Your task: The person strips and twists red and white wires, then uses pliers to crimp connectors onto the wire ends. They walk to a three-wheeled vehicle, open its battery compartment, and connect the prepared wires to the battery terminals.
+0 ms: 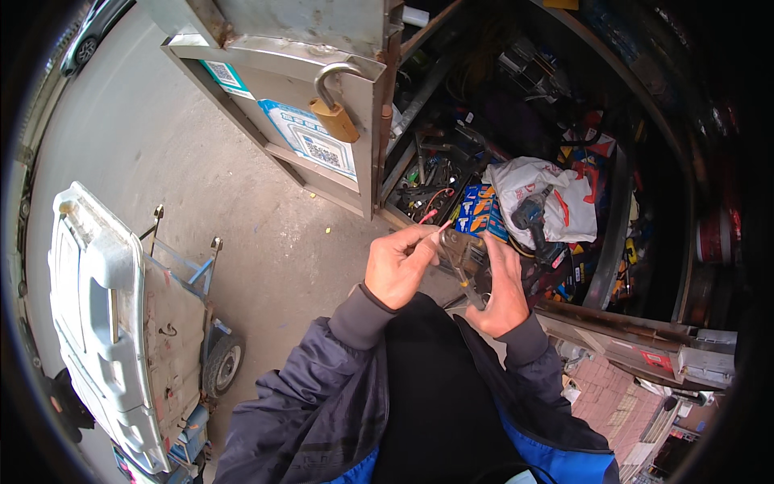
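Observation:
In front of my chest, my left hand (400, 264) pinches a thin pink wire (444, 227) between thumb and fingers. Another short reddish end (429, 216) shows just beyond the fingertips. My right hand (501, 284) is wrapped around a pair of pliers (465, 278), with the thumb on one handle and the fingers on the other side. The jaws are up near the wire by my left fingertips; whether they touch it is too small to tell. Blue and orange small boxes (476, 211) lie just beyond both hands.
A dark power drill (534, 218) rests on a white plastic bag (564, 189) inside a cluttered metal cabinet. Its open door (322, 184) carries a brass padlock (334, 121). At left stands a white-topped cart (97, 298) with a wheel (222, 365).

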Tool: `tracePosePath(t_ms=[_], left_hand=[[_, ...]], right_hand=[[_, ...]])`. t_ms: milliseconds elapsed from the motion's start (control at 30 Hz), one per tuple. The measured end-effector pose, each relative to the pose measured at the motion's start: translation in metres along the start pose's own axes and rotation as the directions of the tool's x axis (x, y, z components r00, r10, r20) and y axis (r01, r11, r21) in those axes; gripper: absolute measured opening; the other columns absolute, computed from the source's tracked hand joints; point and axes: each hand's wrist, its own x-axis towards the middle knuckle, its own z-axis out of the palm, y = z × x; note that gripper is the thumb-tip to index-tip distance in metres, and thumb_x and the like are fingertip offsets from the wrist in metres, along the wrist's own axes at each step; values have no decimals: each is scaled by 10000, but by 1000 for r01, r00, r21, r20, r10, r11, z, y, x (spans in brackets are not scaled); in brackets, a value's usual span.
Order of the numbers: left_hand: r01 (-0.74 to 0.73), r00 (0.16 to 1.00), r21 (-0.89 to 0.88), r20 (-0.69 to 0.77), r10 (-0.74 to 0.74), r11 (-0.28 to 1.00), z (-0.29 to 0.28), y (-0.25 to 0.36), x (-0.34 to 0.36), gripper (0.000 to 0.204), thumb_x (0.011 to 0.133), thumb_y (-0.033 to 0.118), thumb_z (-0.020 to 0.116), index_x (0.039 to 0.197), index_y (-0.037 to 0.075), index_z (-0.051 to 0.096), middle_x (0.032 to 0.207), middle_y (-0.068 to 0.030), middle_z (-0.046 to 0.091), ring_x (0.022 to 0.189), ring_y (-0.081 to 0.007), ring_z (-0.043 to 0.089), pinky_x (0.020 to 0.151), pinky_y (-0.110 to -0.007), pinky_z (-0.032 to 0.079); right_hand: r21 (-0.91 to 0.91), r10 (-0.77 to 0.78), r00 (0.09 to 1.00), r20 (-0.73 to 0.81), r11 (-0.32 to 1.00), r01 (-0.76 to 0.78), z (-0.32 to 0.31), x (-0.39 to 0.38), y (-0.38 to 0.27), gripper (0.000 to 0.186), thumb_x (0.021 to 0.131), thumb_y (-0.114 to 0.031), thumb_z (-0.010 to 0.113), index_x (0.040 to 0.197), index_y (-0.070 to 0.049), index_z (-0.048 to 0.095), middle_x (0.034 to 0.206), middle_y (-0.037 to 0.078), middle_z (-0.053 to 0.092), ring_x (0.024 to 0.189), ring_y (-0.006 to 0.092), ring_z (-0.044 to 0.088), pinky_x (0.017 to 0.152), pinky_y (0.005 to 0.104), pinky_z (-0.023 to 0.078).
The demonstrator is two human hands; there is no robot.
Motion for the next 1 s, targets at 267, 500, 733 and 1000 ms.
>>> tracePosePath(t_ms=[267, 500, 733, 1000], left_hand=[[13, 1000, -58, 12, -12, 998, 0, -19, -4, 252, 1054, 155, 624, 1193, -22, 737, 806, -30, 698, 742, -70, 597, 672, -280, 497], [92, 995, -114, -36, -97, 989, -19, -20, -9, 233, 1052, 142, 621, 1152, -24, 750, 793, -27, 703, 738, -73, 600, 676, -266, 485], [32, 998, -216, -43, -42, 976, -25, -16, -2, 259, 1070, 188, 617, 1116, -39, 731, 808, -29, 697, 695, -75, 592, 644, -237, 476], [18, 998, -241, -47, -30, 970, -15, -3, -4, 236, 1073, 146, 614, 1174, -42, 715, 822, -52, 690, 601, -45, 528, 520, -216, 407]], right_hand=[[-57, 45, 997, 63, 998, -41, -5, -5, -5, 1086, 599, -73, 762, 1584, 33, 317, 1435, 279, 442, 1344, 463, 421, 1184, 507, 330], [-61, -23, 997, 72, 998, 27, 1, 12, -15, 1008, 585, -51, 768, 1526, 17, 413, 1349, 236, 522, 1253, 423, 492, 1120, 463, 405], [-73, -58, 998, 19, 996, 59, -2, 20, -18, 1048, 581, -11, 754, 1565, -17, 392, 1382, 222, 508, 1283, 428, 475, 1150, 472, 370], [-73, -78, 997, 0, 994, 78, -9, 18, -13, 1127, 567, -50, 759, 1610, -31, 331, 1476, 256, 425, 1383, 450, 410, 1201, 493, 308]])
